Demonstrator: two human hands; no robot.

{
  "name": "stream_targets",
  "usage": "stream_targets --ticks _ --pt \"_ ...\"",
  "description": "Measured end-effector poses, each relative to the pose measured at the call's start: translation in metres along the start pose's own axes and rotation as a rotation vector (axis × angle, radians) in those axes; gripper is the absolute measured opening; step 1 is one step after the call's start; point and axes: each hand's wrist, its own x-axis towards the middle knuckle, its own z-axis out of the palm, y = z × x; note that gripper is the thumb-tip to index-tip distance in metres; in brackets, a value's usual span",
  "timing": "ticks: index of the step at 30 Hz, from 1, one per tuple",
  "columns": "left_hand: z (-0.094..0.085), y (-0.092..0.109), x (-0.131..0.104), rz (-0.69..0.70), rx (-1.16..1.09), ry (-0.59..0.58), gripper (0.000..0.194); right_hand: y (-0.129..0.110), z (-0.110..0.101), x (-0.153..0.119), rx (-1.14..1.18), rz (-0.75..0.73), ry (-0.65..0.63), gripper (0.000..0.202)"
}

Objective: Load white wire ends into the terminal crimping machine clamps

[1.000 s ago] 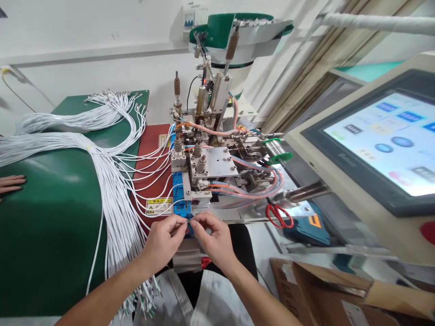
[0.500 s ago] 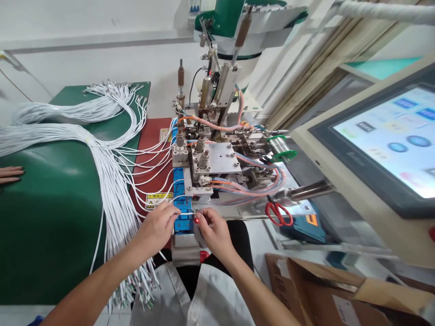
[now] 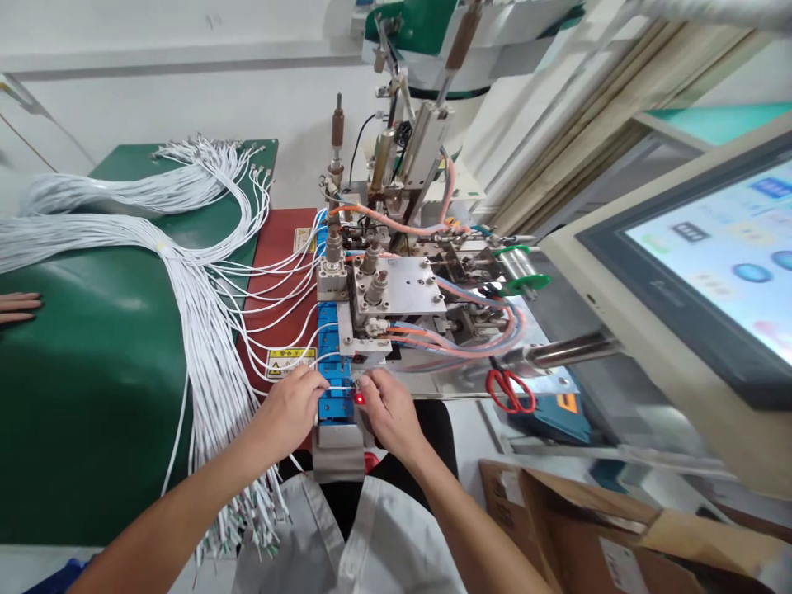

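Between thumb and fingers my left hand (image 3: 292,408) pinches a white cable (image 3: 337,388) that lies across one of the blue fixture blocks (image 3: 335,407). My right hand (image 3: 391,410) is closed at the cable's far end, right of the block, beside a small red light (image 3: 360,398). Whatever its fingertips press on is too small and covered to make out. Other white cables run from a large bundle (image 3: 207,371) into blocks farther up the row.
A metal machine (image 3: 396,285) with orange and clear hoses stands beyond my hands. Red-handled scissors (image 3: 511,391) lie to its right, below a touchscreen (image 3: 730,247). A cardboard box (image 3: 557,528) is at lower right. Another person's hand (image 3: 18,307) rests on the green table (image 3: 92,396).
My right hand's fingers have curled in more tightly at the cable end. My left hand keeps its pinch. The whole view has shifted slightly.
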Motion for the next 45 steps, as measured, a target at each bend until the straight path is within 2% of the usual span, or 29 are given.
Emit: stream_targets --ticks 4,7,12,17,19,22,24,27,28,31,33,36,39,41,43,45 --pt "0.001 -0.002 0.000 0.010 -0.005 0.015 0.018 0.001 0.001 0.007 -0.201 -0.148 0.023 0.031" --pt "0.002 -0.002 -0.001 0.009 -0.001 0.027 0.017 0.006 0.007 0.005 -0.211 -0.181 0.066 0.031" --pt "0.002 0.001 -0.002 0.014 0.024 0.039 0.016 0.010 0.020 -0.003 -0.103 -0.022 0.124 0.034" --pt "-0.001 0.005 -0.004 0.173 0.225 0.098 0.022 0.009 0.018 -0.002 0.031 0.053 0.099 0.036" --pt "-0.003 0.006 -0.004 0.235 0.246 0.104 0.022 0.008 0.013 -0.003 0.114 0.087 0.166 0.036" --pt "-0.012 0.007 -0.009 0.240 0.230 0.104 0.018 0.006 0.004 -0.007 0.251 0.114 0.290 0.035" --pt "-0.023 0.009 -0.018 0.229 0.187 0.025 0.015 0.005 -0.001 -0.011 0.310 0.102 0.328 0.034" --pt "-0.039 0.012 -0.036 0.220 0.129 -0.275 0.003 0.005 -0.006 -0.014 0.376 0.106 0.360 0.036" --pt "-0.043 0.013 -0.041 0.195 0.154 -0.335 0.003 0.005 -0.007 -0.014 0.399 0.115 0.369 0.036" --pt "-0.045 0.013 -0.047 0.155 0.208 -0.376 0.013 0.003 -0.009 -0.016 0.455 0.127 0.383 0.035" --pt "-0.040 0.014 -0.041 0.147 0.087 -0.311 0.015 -0.001 -0.009 -0.018 0.471 0.085 0.366 0.033" --pt "-0.029 0.017 -0.024 0.039 -0.163 -0.052 0.011 -0.011 -0.010 -0.025 0.482 -0.067 0.272 0.025" --pt "-0.019 0.022 -0.011 -0.051 -0.241 0.149 0.008 -0.021 -0.009 -0.029 0.482 -0.172 0.177 0.014" --pt "-0.014 0.023 -0.007 -0.091 -0.272 0.195 0.008 -0.027 -0.008 -0.027 0.464 -0.175 0.180 0.012" --pt "-0.011 0.023 -0.007 -0.111 -0.291 0.211 0.021 -0.032 -0.006 -0.023 0.445 -0.167 0.207 0.009" --pt "-0.009 0.022 -0.007 -0.072 -0.263 0.220 0.020 -0.036 -0.005 -0.019 0.440 -0.168 0.224 0.008"
